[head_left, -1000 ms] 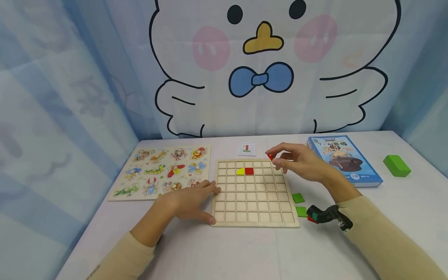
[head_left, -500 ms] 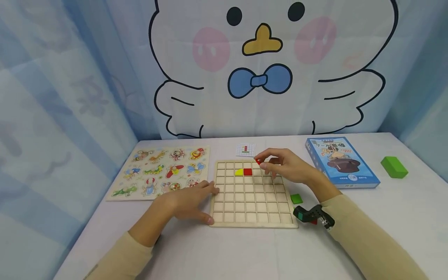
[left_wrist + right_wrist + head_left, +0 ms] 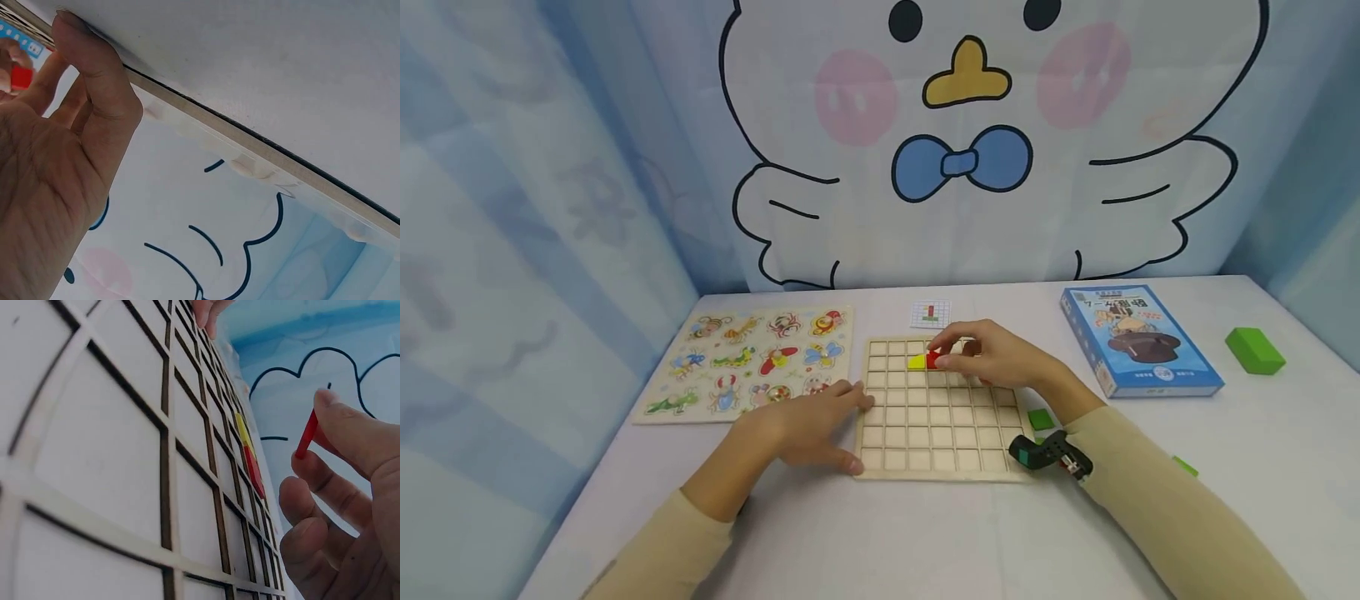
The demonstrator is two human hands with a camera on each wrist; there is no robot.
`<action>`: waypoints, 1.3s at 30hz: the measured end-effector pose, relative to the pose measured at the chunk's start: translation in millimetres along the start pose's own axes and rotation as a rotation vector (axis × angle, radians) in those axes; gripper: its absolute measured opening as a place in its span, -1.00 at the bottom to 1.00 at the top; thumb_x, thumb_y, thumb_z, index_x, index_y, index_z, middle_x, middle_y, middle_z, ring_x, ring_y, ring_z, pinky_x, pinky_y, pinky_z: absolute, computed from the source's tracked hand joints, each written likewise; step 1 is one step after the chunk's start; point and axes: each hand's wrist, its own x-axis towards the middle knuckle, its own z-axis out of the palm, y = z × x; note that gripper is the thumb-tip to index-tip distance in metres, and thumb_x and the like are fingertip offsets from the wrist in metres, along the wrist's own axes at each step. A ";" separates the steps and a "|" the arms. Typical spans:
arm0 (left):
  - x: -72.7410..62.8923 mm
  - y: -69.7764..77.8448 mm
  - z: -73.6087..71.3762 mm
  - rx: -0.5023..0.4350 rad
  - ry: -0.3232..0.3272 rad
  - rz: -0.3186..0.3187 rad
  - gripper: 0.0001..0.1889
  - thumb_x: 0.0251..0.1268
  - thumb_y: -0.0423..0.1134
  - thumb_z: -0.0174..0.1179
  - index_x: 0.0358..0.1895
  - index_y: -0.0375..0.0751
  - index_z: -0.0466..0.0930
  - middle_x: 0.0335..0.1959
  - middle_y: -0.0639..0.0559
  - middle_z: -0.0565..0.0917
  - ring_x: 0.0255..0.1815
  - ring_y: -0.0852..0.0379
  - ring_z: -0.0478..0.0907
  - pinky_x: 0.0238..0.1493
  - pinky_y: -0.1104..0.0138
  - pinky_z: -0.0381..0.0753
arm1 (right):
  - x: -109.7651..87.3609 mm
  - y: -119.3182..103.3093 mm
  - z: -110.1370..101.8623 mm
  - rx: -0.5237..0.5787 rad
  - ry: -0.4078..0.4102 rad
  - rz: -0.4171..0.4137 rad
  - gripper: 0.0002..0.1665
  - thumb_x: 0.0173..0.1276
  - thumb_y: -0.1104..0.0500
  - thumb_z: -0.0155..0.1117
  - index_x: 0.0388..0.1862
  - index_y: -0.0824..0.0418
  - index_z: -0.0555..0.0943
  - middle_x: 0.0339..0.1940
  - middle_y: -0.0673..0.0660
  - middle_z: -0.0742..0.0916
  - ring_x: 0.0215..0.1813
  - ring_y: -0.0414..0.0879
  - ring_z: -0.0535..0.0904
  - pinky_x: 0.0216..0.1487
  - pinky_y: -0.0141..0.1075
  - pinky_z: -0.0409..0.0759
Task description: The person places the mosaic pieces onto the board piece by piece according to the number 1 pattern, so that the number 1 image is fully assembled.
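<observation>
A wooden grid board (image 3: 929, 461) lies in front of the person. Along its left edge rests the left hand (image 3: 805, 427), thumb at the near corner and fingers spread farther up. The right hand (image 3: 1000, 360) is over the far rows of the board, pinching a thin red tile (image 3: 307, 434) between thumb and index finger. In the right wrist view that tile is on edge, clear of the grid. Below it in the grid lie a second red tile (image 3: 253, 471) and, beside that, a yellow tile (image 3: 916, 362). The right fingertips partly cover the red tiles in the head view.
Behind the board lies a small gridded card (image 3: 931, 314) with a red and green figure. An insect puzzle board (image 3: 747, 358) is at the left. To the right are a blue box (image 3: 1150, 346), a green block (image 3: 1255, 350) and loose green tiles (image 3: 1041, 419), partly hidden by the right forearm.
The right hand has moved left and nearer, carrying the red tile from the board's far right corner to beside the yellow tile. The left hand has stayed on the board's edge.
</observation>
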 end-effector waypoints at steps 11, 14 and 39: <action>-0.1 -1.4 -1.2 -0.020 -0.004 0.004 -0.08 0.20 0.26 0.39 0.59 0.13 0.20 0.70 -0.03 0.01 0.64 -0.07 0.13 0.53 -0.08 0.25 | 13.8 -3.2 11.5 -0.174 -0.001 0.061 -0.59 0.39 0.06 0.46 0.16 0.15 0.67 -0.12 0.04 0.70 -0.32 -0.08 0.57 -0.20 -0.21 0.58; 0.2 -0.5 -1.0 -0.012 -0.003 -0.001 -0.08 0.21 0.26 0.39 0.59 0.14 0.19 0.70 -0.01 0.00 0.65 -0.07 0.11 0.54 -0.08 0.24 | 13.2 -3.5 13.0 -0.209 0.010 0.079 -0.54 0.37 0.05 0.48 0.19 0.15 0.65 -0.14 0.03 0.69 -0.32 -0.10 0.57 -0.20 -0.22 0.58; 0.1 0.8 0.2 -0.011 0.009 -0.019 -0.06 0.18 0.27 0.40 0.59 0.16 0.19 0.71 -0.01 -0.01 0.66 -0.08 0.07 0.52 -0.13 0.24 | 2.6 -12.7 13.8 -0.290 -0.004 0.081 -0.57 0.39 0.17 0.45 0.20 0.19 0.64 -0.08 0.06 0.71 -0.28 -0.15 0.56 -0.14 -0.23 0.57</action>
